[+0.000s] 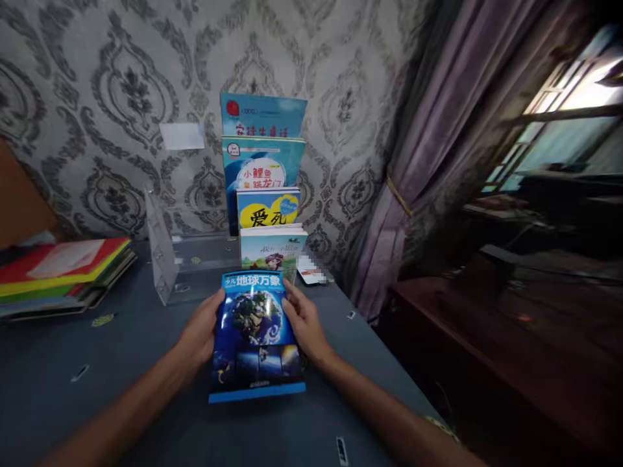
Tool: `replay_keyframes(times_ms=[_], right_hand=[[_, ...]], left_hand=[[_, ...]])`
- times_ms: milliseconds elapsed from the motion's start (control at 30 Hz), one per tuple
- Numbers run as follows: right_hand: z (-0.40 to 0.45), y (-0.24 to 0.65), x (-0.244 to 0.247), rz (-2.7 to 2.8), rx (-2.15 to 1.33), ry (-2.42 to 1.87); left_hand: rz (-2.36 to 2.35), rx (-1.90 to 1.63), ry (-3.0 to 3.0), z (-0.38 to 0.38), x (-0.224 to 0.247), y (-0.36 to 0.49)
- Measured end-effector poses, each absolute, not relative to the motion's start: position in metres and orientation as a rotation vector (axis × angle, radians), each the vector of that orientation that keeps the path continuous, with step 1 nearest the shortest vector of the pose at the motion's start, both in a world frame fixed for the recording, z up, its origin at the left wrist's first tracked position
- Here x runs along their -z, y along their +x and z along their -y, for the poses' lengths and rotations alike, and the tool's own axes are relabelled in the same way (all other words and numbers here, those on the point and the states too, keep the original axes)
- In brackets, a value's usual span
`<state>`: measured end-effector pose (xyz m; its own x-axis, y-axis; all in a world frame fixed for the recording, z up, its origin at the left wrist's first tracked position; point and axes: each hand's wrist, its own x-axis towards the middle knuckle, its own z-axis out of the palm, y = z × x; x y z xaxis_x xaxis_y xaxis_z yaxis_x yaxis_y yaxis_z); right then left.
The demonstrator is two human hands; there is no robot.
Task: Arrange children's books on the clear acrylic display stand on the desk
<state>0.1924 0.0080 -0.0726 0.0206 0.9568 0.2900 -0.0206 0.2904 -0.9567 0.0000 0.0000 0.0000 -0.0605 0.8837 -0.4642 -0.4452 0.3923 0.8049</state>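
A blue book [256,331] with a picture of the Earth on its cover is held between my two hands, tilted with the cover facing me. My left hand [202,327] grips its left edge, thumb on the side of the cover. On the opposite edge, my right hand [306,324] is closed in the same way. Just behind the book, a clear stepped book stand [195,259] holds upright books in its right part: a pale green one [257,243], a yellow and blue one [248,206], a teal one [233,172] and a taller blue one [287,107].
Several colourful books or folders [63,272] lie stacked at the left of the dark table [160,415]. A partly blurred card or phone-like object [311,271] lies right of the stand. The table's right edge drops off beside a purple curtain [413,162]. Patterned wallpaper [136,84] rises behind.
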Motion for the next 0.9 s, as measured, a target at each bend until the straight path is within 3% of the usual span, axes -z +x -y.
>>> replay_keyframes(times_ms=[900], right_hand=[[-0.074, 0.216, 0.044, 1.382, -0.674, -0.839]], left_hand=[[-0.859, -1.462, 0.797, -0.057, 0.008, 0.020]])
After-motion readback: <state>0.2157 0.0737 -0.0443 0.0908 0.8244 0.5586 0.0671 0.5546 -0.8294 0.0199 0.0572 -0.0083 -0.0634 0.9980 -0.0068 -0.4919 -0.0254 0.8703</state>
